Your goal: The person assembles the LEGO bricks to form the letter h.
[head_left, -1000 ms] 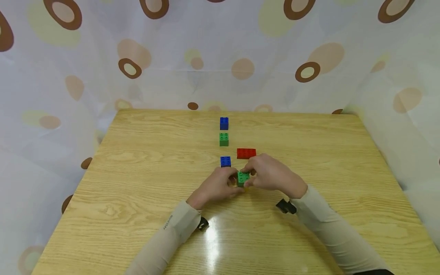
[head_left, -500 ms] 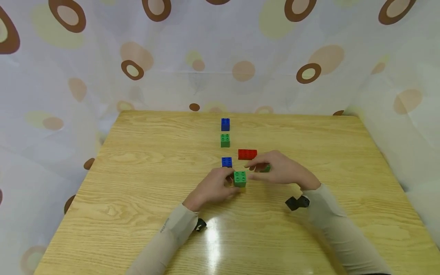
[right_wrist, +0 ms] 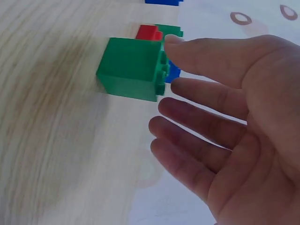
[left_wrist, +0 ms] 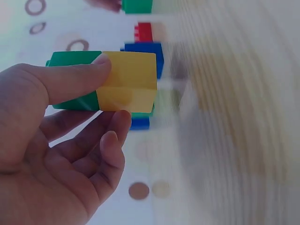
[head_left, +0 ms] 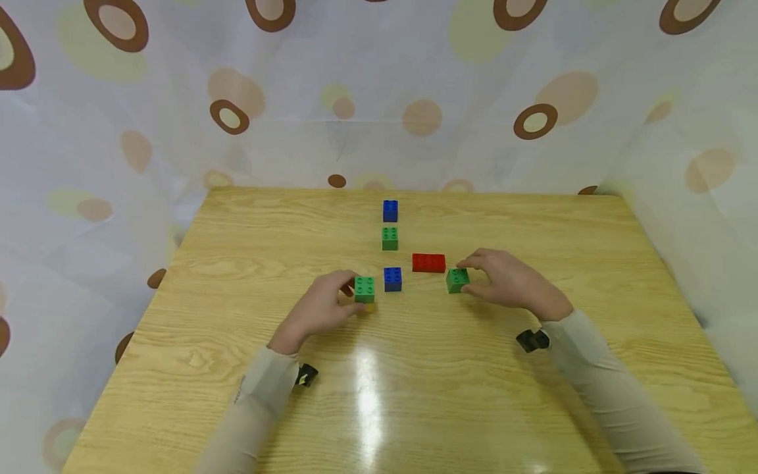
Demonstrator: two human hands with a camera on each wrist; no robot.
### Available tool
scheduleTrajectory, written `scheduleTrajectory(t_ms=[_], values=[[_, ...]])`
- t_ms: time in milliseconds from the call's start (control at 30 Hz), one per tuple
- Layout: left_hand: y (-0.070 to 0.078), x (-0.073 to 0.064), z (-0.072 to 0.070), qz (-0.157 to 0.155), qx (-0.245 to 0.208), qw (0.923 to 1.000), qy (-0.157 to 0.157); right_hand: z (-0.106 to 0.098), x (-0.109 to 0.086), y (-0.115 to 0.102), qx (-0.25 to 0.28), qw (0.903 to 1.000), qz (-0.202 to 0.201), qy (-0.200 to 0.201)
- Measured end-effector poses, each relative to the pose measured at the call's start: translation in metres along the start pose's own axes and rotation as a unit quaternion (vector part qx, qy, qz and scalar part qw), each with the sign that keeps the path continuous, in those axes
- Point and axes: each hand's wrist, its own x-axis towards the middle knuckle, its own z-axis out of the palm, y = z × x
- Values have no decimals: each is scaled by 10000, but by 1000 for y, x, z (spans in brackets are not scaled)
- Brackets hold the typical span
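Observation:
My left hand [head_left: 318, 308] pinches a stack between thumb and fingers, left of the near blue brick [head_left: 393, 280]. It is a green brick [head_left: 364, 290] on top of a yellow brick [left_wrist: 127, 80], held clear of the table as the left wrist view shows. Over on the right, another green brick [head_left: 458, 281] sits studs-up on the table. My right hand [head_left: 510, 280] is beside that brick, thumb and index finger near its edges; in the right wrist view the fingers [right_wrist: 192, 147] are fairly straight and not closed round it.
A red brick [head_left: 429, 263] lies between the near blue brick and the right-hand green one. Farther back stand a green brick [head_left: 389, 239] and a blue brick [head_left: 390, 211] in line. The wooden table [head_left: 266, 243] ends at a patterned curtain [head_left: 284, 79].
My right hand let go of the green-and-yellow stack and moved right to the lone green brick. My left hand carried the stack to the left, past the near blue brick.

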Motion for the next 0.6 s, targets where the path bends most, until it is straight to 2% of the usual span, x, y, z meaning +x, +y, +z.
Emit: scheduleTrajectory(t_ms=[133,300,467,600], values=[[-16,-2,-18,-223,124,9995,178,5,2,4,-24,10000,-11,-36],[-34,-4,-34,-430,23,9970,640,10,6,6,-68,10000,-20,11],[-46,-2,-43,-594,-33,9933,991,11,10,6,20,9999,136,19],[-53,0,-46,-756,-47,9917,1043,12,12,5,104,9997,236,33]])
